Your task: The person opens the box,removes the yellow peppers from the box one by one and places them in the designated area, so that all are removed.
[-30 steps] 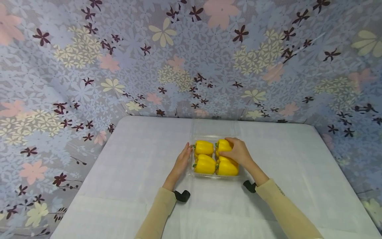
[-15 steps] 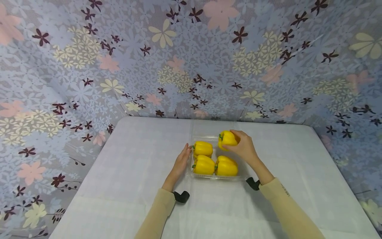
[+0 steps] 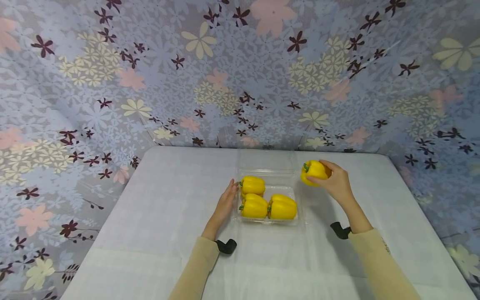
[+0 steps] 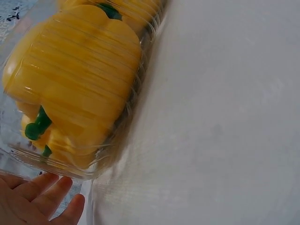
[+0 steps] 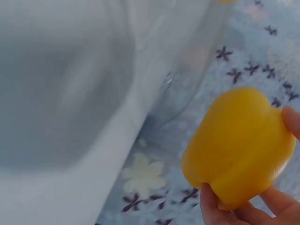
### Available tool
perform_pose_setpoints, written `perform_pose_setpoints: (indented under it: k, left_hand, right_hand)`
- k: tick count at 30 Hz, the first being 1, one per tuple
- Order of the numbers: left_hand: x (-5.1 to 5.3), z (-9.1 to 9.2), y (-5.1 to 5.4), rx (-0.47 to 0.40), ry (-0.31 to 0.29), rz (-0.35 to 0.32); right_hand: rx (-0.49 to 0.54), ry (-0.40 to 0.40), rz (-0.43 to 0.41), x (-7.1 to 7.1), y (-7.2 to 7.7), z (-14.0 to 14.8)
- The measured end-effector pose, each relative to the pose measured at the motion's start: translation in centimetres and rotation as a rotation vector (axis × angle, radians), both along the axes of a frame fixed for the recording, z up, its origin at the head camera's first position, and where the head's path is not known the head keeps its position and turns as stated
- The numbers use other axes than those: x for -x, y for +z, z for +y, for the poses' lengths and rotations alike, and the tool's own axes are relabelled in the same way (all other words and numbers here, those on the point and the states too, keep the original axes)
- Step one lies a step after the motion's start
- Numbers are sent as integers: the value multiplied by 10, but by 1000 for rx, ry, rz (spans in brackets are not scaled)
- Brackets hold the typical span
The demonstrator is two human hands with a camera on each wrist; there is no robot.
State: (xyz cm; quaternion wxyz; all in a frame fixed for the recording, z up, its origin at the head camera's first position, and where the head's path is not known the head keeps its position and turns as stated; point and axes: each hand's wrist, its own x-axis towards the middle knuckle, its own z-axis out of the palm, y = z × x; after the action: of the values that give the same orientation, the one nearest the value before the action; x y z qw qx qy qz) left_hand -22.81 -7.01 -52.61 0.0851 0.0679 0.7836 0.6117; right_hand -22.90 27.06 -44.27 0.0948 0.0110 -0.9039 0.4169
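A yellow bell pepper (image 3: 314,172) with a green stem is held up by my right hand (image 3: 337,182), to the right of a clear plastic container (image 3: 288,191). In the right wrist view, thumb and fingers grip the bell pepper (image 5: 239,147) from opposite sides. Three more yellow peppers (image 3: 253,206) lie in the container; its back right spot shows bare plastic. My left hand (image 3: 224,203) rests along the container's left side with fingers extended. The left wrist view shows the left hand's fingertips (image 4: 56,192) at the ribbed container wall, just below the peppers (image 4: 79,75).
The container's transparent lid (image 3: 267,160) stands open at the back. A white cloth covers the table (image 3: 180,208). Behind its far edge hangs a floral curtain (image 3: 240,75). Black wrist straps (image 3: 227,246) sit at both sleeves.
My right hand has lifted one bell pepper out of the container's back right spot and carried it up and to the right. The left hand has stayed at the container's side.
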Motion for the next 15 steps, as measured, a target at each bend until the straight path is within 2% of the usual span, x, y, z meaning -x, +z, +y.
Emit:
perform_pose_setpoints:
  k: [11, 13, 15]
  left_hand:
    - [-1, 0, 4, 6, -7, -8]
    - [-3, 1, 9, 6, -19, -5]
    - [-6, 1, 20, 10, -26, 2]
  right_hand:
    - [-55, -7, -187, -10, -28, 23]
    - [-59, -5, -197, -10, -32, 24]
    - [-57, -2, -202, -9, -35, 24]
